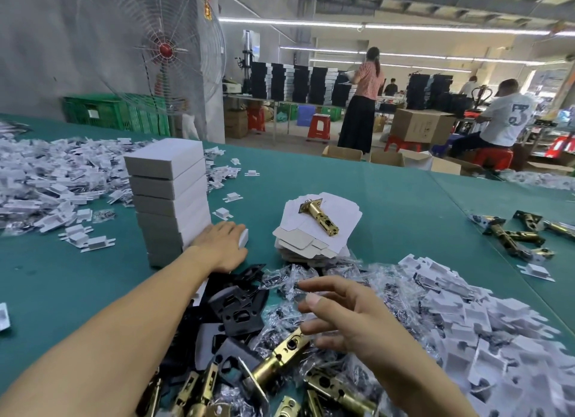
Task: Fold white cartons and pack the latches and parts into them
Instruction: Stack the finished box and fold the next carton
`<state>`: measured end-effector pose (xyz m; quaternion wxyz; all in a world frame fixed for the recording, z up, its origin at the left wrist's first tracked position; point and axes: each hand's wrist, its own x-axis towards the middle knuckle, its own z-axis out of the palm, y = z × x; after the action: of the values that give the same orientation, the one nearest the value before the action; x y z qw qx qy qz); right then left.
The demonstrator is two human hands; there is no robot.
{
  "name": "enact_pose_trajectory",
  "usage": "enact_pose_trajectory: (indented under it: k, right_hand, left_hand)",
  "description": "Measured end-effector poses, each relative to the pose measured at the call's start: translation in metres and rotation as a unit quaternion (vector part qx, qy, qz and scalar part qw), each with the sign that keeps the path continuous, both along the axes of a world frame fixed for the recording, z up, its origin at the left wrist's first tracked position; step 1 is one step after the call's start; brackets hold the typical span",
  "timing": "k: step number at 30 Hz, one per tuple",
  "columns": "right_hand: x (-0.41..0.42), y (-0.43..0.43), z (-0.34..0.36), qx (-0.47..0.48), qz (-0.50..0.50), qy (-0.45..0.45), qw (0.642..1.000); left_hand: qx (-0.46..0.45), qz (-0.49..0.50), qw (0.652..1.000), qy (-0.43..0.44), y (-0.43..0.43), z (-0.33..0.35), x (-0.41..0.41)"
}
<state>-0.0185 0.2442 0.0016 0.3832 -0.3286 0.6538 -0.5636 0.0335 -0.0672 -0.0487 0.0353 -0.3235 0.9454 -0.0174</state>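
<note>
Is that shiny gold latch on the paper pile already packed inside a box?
No, the gold latch lies bare on top of the stack of flat cartons, which are not yet folded.

Our left hand (222, 245) at frame centre, palm down, fingers flat, bare forearm (124, 320) stretched from lower left, our right hand (345, 314) lower right, fingers spread, loosely bent

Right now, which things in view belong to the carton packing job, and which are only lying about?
Belonging to the job: tall stack of folded white cartons; pile of flat white carton blanks; brass cylinder latch lying on that pile; black metal plates; clear plastic parts bags.
Only lying about: large wire-caged floor fan; green plastic crates; red plastic stools; brown cardboard box.
</note>
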Motion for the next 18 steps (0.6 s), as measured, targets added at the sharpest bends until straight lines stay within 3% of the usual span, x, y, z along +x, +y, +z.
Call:
enact_pose_trajectory:
  k: [5, 10, 13, 15, 18]
  right_hand:
    - [-0.003, 0.001, 0.002, 0.002, -0.004, 0.006, 1.0]
    - [-0.001, 0.0, 0.001, 0.009, 0.0, 0.023, 1.0]
    - [0.002, 0.001, 0.002, 0.014, -0.003, 0.021, 1.0]
    - [0.004, 0.004, 0.006, 0.012, -0.003, 0.013, 1.0]
    - [0.007, 0.009, 0.015, 0.018, 0.012, 0.03, 0.999]
  left_hand:
    - [0.04, 0.015, 0.999, -0.008, 0.004, 0.006, 0.005]
    - [0.02, 0.072, 0.996, -0.05, 0.025, 0.018, -0.004]
    - [0.047, 0.078, 0.99, 0.11, 0.05, 0.031, -0.021]
    - [0.084, 0.077, 0.96, 0.255, 0.064, 0.04, -0.034]
    - [0.124, 0.053, 0.937, 0.323, 0.071, 0.049, -0.048]
